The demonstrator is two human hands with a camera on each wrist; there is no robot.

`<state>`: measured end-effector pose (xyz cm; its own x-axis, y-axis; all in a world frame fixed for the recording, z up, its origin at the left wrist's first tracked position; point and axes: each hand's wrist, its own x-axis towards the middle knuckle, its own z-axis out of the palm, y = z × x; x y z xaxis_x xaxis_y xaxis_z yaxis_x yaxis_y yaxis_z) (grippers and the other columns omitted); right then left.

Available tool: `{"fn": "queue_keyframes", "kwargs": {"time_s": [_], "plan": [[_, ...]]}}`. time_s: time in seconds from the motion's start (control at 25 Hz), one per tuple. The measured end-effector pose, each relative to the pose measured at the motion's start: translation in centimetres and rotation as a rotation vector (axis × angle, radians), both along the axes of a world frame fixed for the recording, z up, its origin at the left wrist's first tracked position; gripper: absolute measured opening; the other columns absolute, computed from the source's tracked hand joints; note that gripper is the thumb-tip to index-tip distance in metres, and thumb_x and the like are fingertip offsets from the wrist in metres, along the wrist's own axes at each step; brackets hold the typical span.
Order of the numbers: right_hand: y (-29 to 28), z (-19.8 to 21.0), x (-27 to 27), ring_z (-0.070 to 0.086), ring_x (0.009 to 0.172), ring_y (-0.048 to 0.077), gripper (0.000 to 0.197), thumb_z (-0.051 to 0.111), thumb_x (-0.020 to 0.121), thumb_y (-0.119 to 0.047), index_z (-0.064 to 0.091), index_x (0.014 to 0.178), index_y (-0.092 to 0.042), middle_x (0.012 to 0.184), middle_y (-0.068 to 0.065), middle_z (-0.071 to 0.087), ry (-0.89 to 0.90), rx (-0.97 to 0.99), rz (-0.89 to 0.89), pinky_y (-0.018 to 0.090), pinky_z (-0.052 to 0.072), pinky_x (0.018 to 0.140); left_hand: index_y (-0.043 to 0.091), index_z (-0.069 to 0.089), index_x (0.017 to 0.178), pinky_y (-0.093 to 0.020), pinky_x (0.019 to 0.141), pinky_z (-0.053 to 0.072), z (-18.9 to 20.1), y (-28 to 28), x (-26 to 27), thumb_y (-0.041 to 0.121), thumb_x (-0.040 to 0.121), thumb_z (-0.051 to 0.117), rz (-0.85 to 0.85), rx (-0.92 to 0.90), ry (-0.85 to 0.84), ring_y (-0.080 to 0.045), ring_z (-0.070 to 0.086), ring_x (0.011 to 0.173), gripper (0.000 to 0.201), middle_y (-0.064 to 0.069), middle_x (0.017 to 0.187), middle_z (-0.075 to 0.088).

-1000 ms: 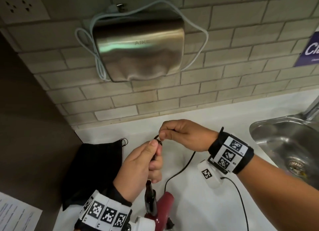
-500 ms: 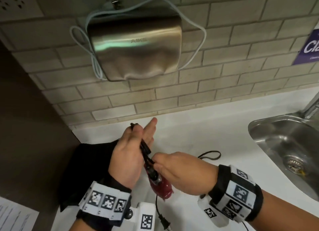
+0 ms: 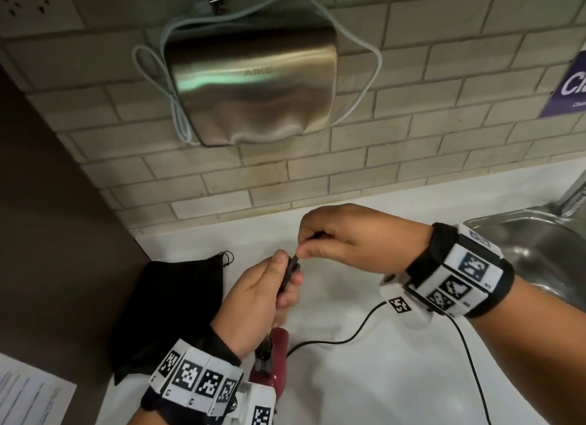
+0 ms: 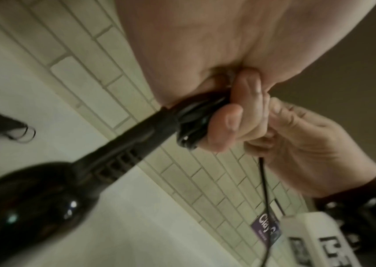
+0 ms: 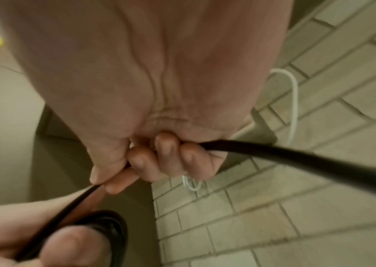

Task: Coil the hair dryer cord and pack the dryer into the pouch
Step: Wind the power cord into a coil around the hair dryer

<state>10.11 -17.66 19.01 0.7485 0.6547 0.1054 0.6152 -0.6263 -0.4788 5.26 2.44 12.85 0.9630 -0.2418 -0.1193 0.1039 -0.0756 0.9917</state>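
Both hands busy with the dryer cord, pouch waiting at the tabletop's left edge

The left hand (image 3: 253, 297) has its grip curled round the matte black handle and the loops bunched on it, so the glossy dark-red hair dryer (image 3: 272, 358) hangs nose-down over the tabletop (image 3: 364, 380). The right hand (image 3: 352, 237) sits knuckles-up just beyond it, thumb and forefinger pinching the thin rubbery black cord (image 3: 345, 337), other fingers curled round it too. The slack trails in one loose curve over the smooth white surface. One soft black fabric pouch (image 3: 171, 301) lies flat by the left edge, drawstring loop at its far corner. Brushed-steel sink (image 3: 539, 243) at the right edge.
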Motion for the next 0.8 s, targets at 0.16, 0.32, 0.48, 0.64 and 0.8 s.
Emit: {"fn": "queue_keyframes", "kwargs": {"time_s": [0.16, 0.32, 0.48, 0.64, 0.8], "plan": [[0.5, -2.5, 2.2, 0.055, 0.073, -0.002, 0.013, 0.064, 0.101, -0.032, 0.069, 0.093, -0.023, 0.079, -0.016, 0.064, 0.275, 0.267, -0.065, 0.016, 0.045, 0.074, 0.010, 0.056, 0.083, -0.023, 0.044, 0.022, 0.6, -0.4, 0.3, 0.045, 0.107, 0.038, 0.021, -0.212, 0.129, -0.011, 0.020, 0.040, 0.046, 0.001, 0.054, 0.032], [1.6, -5.9, 2.1, 0.040, 0.063, 0.010, 0.024, 0.054, 0.106, -0.030, 0.064, 0.090, -0.014, 0.068, -0.009, 0.049, 0.453, 0.542, -0.107, 0.027, 0.036, 0.061, 0.016, 0.048, 0.076, -0.022, 0.042, 0.022, 0.6, -0.4, 0.8, 0.044, 0.106, 0.041, -0.019, -0.388, 0.176, -0.008, 0.018, 0.037, 0.041, 0.005, 0.051, 0.026], [3.6, -7.9, 0.3, 0.036, 0.048, 0.007, 0.032, 0.039, 0.111, -0.029, 0.055, 0.085, -0.019, 0.061, -0.006, 0.041, 0.536, 0.677, -0.175, 0.024, 0.031, 0.045, 0.017, 0.049, 0.074, -0.026, 0.042, 0.040, 1.1, -0.6, 1.0, 0.038, 0.106, 0.039, -0.022, -0.693, 0.290, -0.008, 0.036, 0.033, 0.040, 0.005, 0.050, 0.039], [4.5, -8.8, -2.4, 0.052, 0.057, 0.009, 0.021, 0.042, 0.105, -0.014, 0.056, 0.096, -0.002, 0.072, 0.003, 0.055, 0.370, 0.305, -0.075, 0.041, 0.051, 0.061, 0.015, 0.053, 0.078, -0.046, 0.110, 0.048, 2.4, -0.5, 1.4, 0.031, 0.108, 0.031, -0.014, -0.825, 0.205, -0.027, 0.071, 0.121, 0.040, -0.020, 0.126, 0.075], [3.5, -5.0, -4.8, 0.054, 0.070, 0.018, 0.026, 0.039, 0.110, -0.031, 0.055, 0.100, -0.013, 0.080, -0.002, 0.059, 0.136, -0.042, 0.051, 0.032, 0.046, 0.070, 0.013, 0.052, 0.087, -0.040, 0.111, 0.044, 1.4, -0.2, 2.1, 0.027, 0.107, 0.043, 0.194, -0.302, -0.048, -0.020, 0.072, 0.120, 0.026, -0.010, 0.120, 0.080]]}}
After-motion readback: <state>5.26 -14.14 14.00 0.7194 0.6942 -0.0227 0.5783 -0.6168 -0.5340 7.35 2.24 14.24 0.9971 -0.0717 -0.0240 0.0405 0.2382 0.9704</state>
